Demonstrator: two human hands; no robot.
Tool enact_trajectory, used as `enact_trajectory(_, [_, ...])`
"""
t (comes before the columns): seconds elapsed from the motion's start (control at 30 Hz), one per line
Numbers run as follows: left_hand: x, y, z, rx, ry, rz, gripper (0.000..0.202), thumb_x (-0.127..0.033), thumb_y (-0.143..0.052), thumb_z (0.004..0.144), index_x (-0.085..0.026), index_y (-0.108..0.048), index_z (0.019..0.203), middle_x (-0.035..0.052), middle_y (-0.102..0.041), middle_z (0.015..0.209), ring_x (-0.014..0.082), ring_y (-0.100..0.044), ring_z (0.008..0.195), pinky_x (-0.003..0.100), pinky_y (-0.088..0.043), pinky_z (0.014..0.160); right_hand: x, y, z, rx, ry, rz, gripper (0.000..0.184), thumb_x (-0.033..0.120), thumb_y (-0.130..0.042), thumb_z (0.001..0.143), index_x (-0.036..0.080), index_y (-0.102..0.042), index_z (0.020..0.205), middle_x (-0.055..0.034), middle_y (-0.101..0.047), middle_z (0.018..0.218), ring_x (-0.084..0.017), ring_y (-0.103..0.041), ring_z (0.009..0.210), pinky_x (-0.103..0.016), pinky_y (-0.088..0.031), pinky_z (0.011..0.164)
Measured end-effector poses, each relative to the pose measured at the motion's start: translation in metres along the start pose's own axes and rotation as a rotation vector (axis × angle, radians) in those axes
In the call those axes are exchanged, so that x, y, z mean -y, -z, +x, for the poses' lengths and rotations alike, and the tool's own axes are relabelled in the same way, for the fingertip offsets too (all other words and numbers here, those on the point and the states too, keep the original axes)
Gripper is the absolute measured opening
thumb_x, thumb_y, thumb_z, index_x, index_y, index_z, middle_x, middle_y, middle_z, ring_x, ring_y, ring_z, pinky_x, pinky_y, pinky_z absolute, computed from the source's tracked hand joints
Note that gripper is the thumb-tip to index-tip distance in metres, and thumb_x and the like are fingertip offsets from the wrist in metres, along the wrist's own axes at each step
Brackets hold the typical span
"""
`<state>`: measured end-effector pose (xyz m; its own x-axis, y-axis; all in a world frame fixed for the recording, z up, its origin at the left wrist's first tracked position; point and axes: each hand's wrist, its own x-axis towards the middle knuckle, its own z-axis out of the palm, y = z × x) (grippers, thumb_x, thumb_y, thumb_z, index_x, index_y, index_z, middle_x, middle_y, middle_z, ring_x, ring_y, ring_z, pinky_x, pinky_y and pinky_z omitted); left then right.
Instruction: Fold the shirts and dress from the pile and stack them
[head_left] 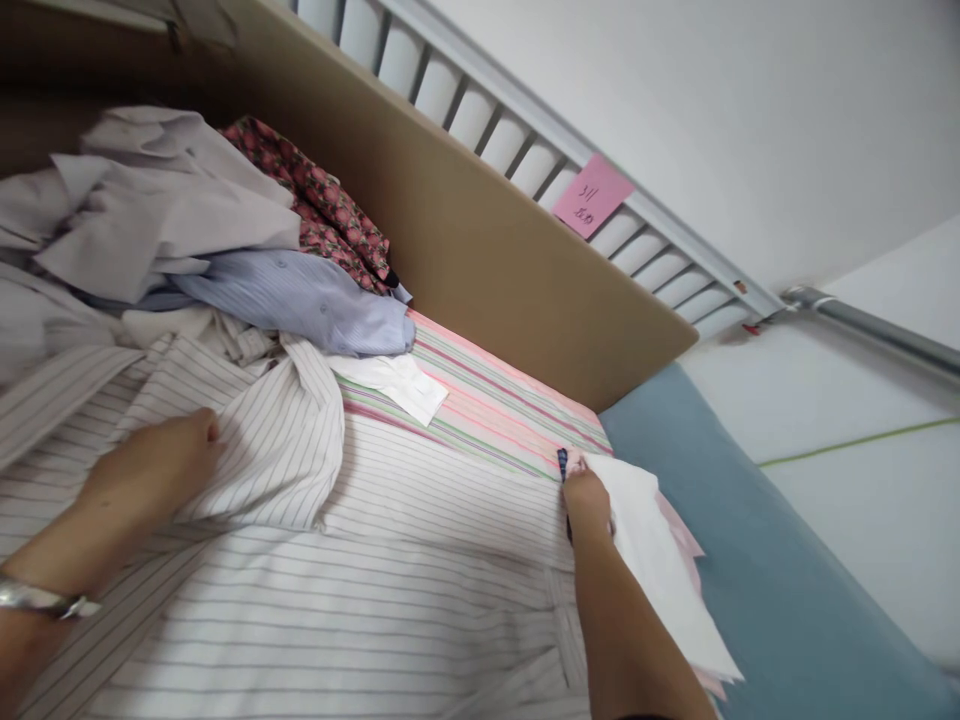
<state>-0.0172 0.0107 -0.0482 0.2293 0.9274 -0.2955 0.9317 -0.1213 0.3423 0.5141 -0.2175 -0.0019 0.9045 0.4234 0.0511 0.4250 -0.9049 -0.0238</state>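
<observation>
A white shirt with thin dark stripes [420, 590] lies spread in front of me over a pink and green striped cloth [495, 400]. My left hand [161, 465] rests on the shirt's folded collar area, fingers curled and pressing down on the fabric. My right hand [586, 500] is closed in a pinch on the shirt's right edge, beside a white cloth [660, 570] that hangs over the side. A metal bracelet [45, 600] sits on my left wrist.
A heap of shirts lies at the back left: a grey one [157, 200], a pale blue one [300, 300], a red flowered one [322, 200]. A brown board [480, 250] stands behind. A blue surface [780, 600], white railing [525, 140] and pink note [591, 196] are at right.
</observation>
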Motion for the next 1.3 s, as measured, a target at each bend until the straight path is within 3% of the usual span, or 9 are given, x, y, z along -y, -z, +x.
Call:
enact_trajectory(0.1, [-0.008,0.005,-0.009,0.000,0.026,0.055,0.025,-0.037,-0.038,0.081,-0.019,-0.056,0.084,0.0133,-0.067,0.089,0.0298,-0.061,0.079,0.035,-0.042,0.064,0.017,-0.007,-0.023,-0.074,0.167,0.051,0.048,0.034,-0.024,0.088,0.010,-0.058,0.113,-0.0216,-0.061,0.114,-0.028,-0.054,0.112,-0.043,-0.040,0.095])
enact_trajectory(0.23, [-0.023,0.010,-0.030,-0.064,0.015,0.032,0.029,-0.028,-0.036,0.085,-0.015,-0.060,0.092,0.0167,-0.068,0.096,0.0302,-0.064,0.089,0.035,-0.045,0.069,0.018,-0.045,-0.051,-0.036,0.645,0.167,0.051,0.045,-0.034,0.080,0.017,-0.058,0.115,-0.0128,-0.055,0.130,-0.026,-0.044,0.127,-0.044,-0.033,0.106])
enact_trajectory(0.4, [-0.024,0.017,-0.039,-0.186,0.017,-0.116,0.022,-0.022,-0.042,0.085,-0.017,-0.063,0.089,0.0144,-0.068,0.092,0.0262,-0.064,0.088,0.034,-0.046,0.072,0.026,-0.078,-0.024,-0.089,0.639,0.254,0.037,0.047,-0.045,0.064,0.026,-0.066,0.086,-0.0157,-0.065,0.113,-0.036,-0.055,0.114,-0.056,-0.042,0.097])
enact_trajectory(0.5, [-0.013,0.024,-0.037,-0.431,-0.035,-0.312,0.017,-0.022,-0.047,0.084,-0.017,-0.061,0.092,0.0120,-0.066,0.096,0.0245,-0.061,0.093,0.035,-0.046,0.080,0.088,-0.049,-0.046,-0.077,0.679,0.325,0.049,0.052,-0.042,0.065,0.021,-0.066,0.095,-0.0190,-0.063,0.114,-0.038,-0.055,0.113,-0.057,-0.041,0.098])
enact_trajectory(0.6, [0.002,0.027,-0.032,-0.626,-0.075,-0.491,0.022,-0.018,-0.050,0.082,-0.015,-0.058,0.102,0.0126,-0.063,0.104,0.0234,-0.057,0.103,0.035,-0.043,0.092,0.178,-0.005,-0.114,0.098,0.811,0.439,0.048,0.053,-0.041,0.069,0.021,-0.066,0.095,-0.0130,-0.067,0.107,-0.032,-0.061,0.104,-0.050,-0.045,0.095])
enact_trajectory(0.77, [0.019,0.027,-0.024,-0.620,-0.075,-0.621,0.028,-0.015,-0.052,0.079,-0.015,-0.058,0.107,0.0118,-0.063,0.105,0.0246,-0.056,0.105,0.038,-0.042,0.096,0.321,0.015,-0.194,0.179,0.971,0.465,0.038,0.044,-0.039,0.081,0.022,-0.065,0.098,-0.0052,-0.068,0.105,-0.024,-0.062,0.100,-0.039,-0.044,0.091])
enact_trajectory(0.93, [0.021,0.036,-0.030,-0.552,-0.182,-0.746,0.028,-0.016,-0.047,0.082,-0.017,-0.061,0.106,0.0105,-0.065,0.108,0.0219,-0.058,0.105,0.036,-0.044,0.096,0.402,0.002,-0.213,0.187,0.947,0.382,0.043,0.044,-0.047,0.080,0.014,-0.062,0.107,-0.0101,-0.067,0.097,-0.027,-0.061,0.098,-0.043,-0.042,0.085])
enact_trajectory(1.1, [0.019,0.028,-0.025,-0.297,-0.219,-0.825,0.045,-0.014,-0.045,0.082,-0.015,-0.054,0.125,0.0128,-0.059,0.127,0.0220,-0.051,0.122,0.040,-0.039,0.105,0.413,0.019,-0.219,0.191,0.923,0.365,0.033,0.039,-0.042,0.080,0.017,-0.066,0.087,-0.0040,-0.064,0.078,-0.023,-0.059,0.091,-0.041,-0.039,0.081])
enact_trajectory(1.3, [0.025,0.016,-0.009,-0.275,-0.260,-0.851,0.054,-0.010,-0.041,0.081,-0.009,-0.045,0.135,0.0149,-0.043,0.143,0.0203,-0.037,0.134,0.038,-0.025,0.114,0.325,0.087,-0.217,0.294,0.856,0.649,0.030,0.044,-0.049,0.073,0.019,-0.063,0.078,-0.0034,-0.064,0.073,-0.020,-0.056,0.073,-0.032,-0.044,0.069])
